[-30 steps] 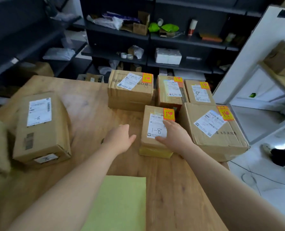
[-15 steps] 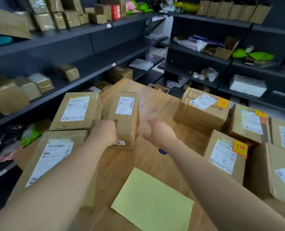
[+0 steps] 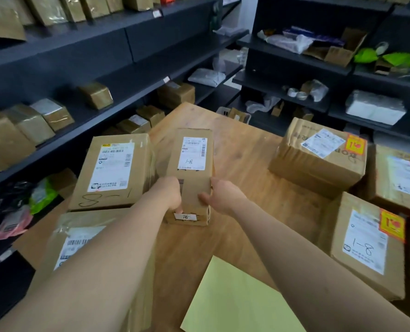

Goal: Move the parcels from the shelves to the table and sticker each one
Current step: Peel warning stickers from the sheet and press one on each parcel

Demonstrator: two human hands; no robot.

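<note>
Both hands on the narrow parcel, left side of the table

I see the left hand (image 3: 169, 192) curled round the near left side of the narrow parcel (image 3: 189, 173) and the right hand (image 3: 220, 195) clasping its right side, thumb on top, so the box is gripped from both sides. The narrow parcel, labelled 1-8, sits just beside the bigger parcel (image 3: 113, 171) scrawled 8-1, towards the wooden table's (image 3: 242, 164) left edge. Along the right edge stand stickered parcels (image 3: 318, 154) with orange stickers (image 3: 354, 144). A yellow-green sheet (image 3: 235, 298) lies at the near edge.
</note>
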